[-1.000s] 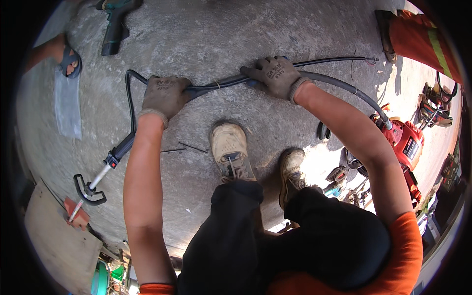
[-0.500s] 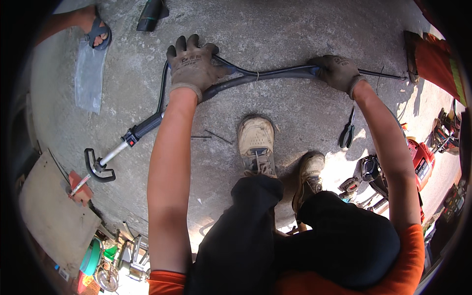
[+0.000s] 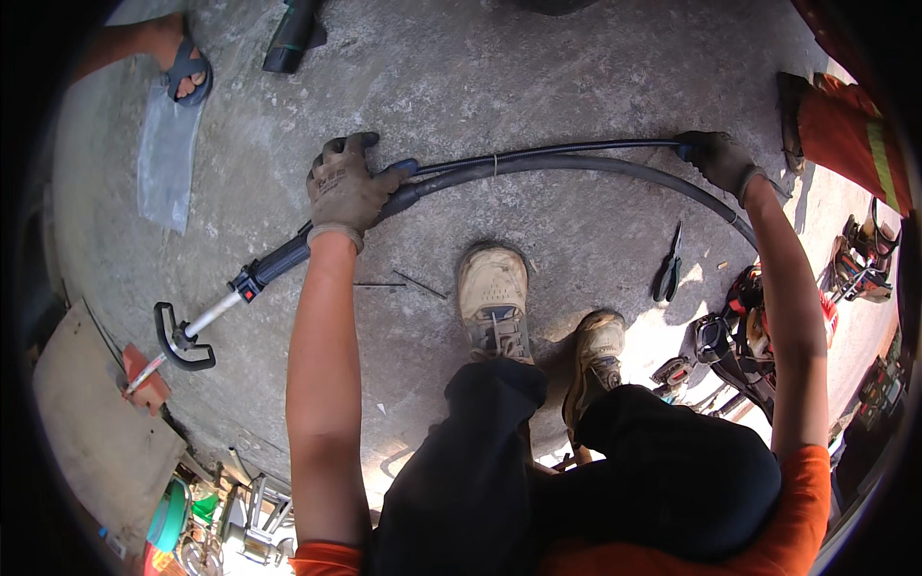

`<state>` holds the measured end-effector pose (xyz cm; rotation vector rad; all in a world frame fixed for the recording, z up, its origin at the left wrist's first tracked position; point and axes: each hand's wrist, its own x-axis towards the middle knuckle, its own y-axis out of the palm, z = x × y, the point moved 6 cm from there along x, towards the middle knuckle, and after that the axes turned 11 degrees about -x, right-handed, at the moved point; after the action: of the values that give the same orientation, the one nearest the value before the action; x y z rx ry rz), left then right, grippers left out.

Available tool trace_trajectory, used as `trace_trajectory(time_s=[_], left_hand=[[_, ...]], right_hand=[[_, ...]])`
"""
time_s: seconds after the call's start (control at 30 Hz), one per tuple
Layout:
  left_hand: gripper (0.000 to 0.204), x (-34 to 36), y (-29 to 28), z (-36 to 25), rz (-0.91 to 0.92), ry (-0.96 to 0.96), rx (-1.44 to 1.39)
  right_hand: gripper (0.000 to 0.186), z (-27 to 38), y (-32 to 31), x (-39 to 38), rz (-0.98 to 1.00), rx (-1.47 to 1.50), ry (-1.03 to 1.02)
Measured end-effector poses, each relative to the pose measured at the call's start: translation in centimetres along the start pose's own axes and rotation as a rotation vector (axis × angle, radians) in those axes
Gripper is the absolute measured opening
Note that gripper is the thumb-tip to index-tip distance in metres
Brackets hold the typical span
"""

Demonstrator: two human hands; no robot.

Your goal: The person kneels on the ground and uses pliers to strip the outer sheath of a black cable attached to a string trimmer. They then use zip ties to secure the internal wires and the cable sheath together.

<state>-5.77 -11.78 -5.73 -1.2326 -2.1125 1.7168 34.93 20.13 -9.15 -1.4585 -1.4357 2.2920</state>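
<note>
My gloved left hand (image 3: 351,187) is closed on the black cable and thick hose near the grip (image 3: 283,252) of a long tool with a metal shaft (image 3: 216,315) and loop handle. My gloved right hand (image 3: 720,163) pinches the thin black cable (image 3: 595,145) toward its right end, holding it above the curved, thicker hose (image 3: 672,182). A thin tie (image 3: 496,163) circles both lines between my hands. Pliers (image 3: 669,269) lie below my right hand, and thin dark strips (image 3: 417,282) lie on the concrete near my shoe. The hose's right end is hidden behind my forearm.
A drill (image 3: 288,38) lies at the top. A sandaled foot (image 3: 185,72) is on a clear plastic strip (image 3: 165,163). Another person's orange trouser leg (image 3: 845,139) is at right, near machinery (image 3: 740,346) and tools. A board (image 3: 96,413) and clutter sit lower left.
My right hand has moved right along the cable, drawing it straighter. My left hand has dropped slightly and its fingers have curled in; the cable loop at left has gone.
</note>
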Motion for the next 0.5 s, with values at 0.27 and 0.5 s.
trace_trajectory(time_s=[0.27,0.5], left_hand=[[0.063,-2.6,2.4,-1.6,0.14,0.162,0.035],[0.051,-3.6,8.9,-9.1,-0.017,0.694,-0.025]], right_hand=[[0.039,0.5,1.2,-0.6,0.14,-0.121,-0.001],[0.035,1.7,-0.8,-2.1,0.096,-0.096,0.07]])
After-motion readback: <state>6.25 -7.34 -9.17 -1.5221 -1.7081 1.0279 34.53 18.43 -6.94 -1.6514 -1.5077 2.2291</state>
